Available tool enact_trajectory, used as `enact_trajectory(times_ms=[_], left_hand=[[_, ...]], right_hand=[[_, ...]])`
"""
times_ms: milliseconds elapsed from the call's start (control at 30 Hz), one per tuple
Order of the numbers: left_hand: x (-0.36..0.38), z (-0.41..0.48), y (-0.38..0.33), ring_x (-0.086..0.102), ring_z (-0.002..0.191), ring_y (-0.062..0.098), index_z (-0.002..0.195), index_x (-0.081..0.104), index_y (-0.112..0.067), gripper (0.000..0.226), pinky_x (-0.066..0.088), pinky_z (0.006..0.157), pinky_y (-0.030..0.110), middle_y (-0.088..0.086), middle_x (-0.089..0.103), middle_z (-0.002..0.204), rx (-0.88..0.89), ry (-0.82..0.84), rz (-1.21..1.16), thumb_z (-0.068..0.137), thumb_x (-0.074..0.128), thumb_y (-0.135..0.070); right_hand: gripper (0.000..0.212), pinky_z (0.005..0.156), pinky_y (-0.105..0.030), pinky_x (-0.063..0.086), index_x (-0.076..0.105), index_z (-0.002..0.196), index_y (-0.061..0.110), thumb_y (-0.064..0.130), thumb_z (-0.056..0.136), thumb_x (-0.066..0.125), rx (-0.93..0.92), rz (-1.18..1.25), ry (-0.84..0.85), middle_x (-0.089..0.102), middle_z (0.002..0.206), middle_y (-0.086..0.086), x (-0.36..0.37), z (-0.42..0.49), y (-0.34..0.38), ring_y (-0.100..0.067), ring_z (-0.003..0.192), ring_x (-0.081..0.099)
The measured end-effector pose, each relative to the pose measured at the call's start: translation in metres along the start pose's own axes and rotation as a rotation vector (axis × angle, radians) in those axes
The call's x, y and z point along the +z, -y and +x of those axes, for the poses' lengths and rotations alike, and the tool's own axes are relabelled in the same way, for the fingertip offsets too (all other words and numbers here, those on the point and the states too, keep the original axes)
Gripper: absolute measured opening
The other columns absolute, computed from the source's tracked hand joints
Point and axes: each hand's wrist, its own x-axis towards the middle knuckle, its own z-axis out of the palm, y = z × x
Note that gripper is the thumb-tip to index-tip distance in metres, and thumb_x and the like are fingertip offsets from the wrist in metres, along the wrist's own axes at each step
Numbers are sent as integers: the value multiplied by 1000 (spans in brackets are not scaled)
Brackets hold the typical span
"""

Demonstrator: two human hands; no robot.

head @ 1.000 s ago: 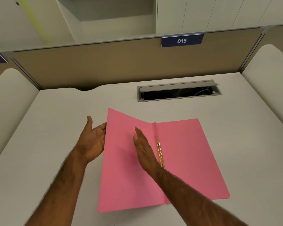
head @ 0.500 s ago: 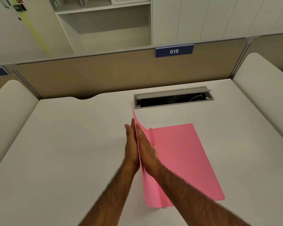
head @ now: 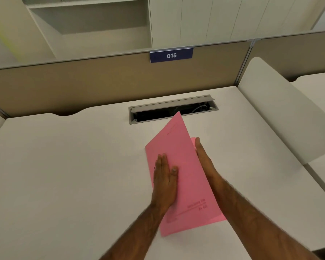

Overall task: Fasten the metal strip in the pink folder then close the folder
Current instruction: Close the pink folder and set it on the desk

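The pink folder point(head: 186, 177) lies on the white desk point(head: 64, 175), its front cover folded over to the right and still raised at the far corner. My left hand point(head: 165, 182) rests flat on the cover's outer face near the spine, fingers together. My right hand point(head: 204, 162) lies along the cover's right edge, fingers straight, partly beneath the raised cover. Faint printed text shows on the cover. The metal strip is hidden inside the folder.
An open cable slot point(head: 173, 109) is set in the desk just beyond the folder's raised corner. A tan partition with a blue 015 sign point(head: 171, 55) closes the back. A white side panel point(head: 281, 113) rises at the right.
The left cover swung up from flat, stood upright between both hands, and has now come over to the right onto the folder. The left hand moved onto its outer face.
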Motion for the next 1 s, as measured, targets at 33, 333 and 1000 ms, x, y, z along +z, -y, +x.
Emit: enact_trajectory(times_ms=[33,333,1000], left_hand=[[1,-2,6,-10,155,7,158,-12,-32,82,-3,126,35,-15,-14,166,29,37,68,90,4,-76],[14,-10,48,-18,155,18,158,-14,-22,77,-13,123,35,0,-19,168,129,130,603,99,15,-63],[-12,-23,25,65,76,14,93,46,-17,24,52,54,19,5,65,98,-514,-249,-32,92,70,-18]], right_hand=[[67,62,-33,58,76,93,25,84,78,47,-15,-13,-36,71,74,-3,-11,-2,2,-19,62,67],[25,84,-46,59,71,113,21,35,93,66,-39,-311,-228,74,115,-9,-93,-27,-18,-28,98,74],[58,96,-43,51,51,139,18,37,87,68,-26,-1308,-596,50,125,-4,-107,-19,-92,-23,121,46]])
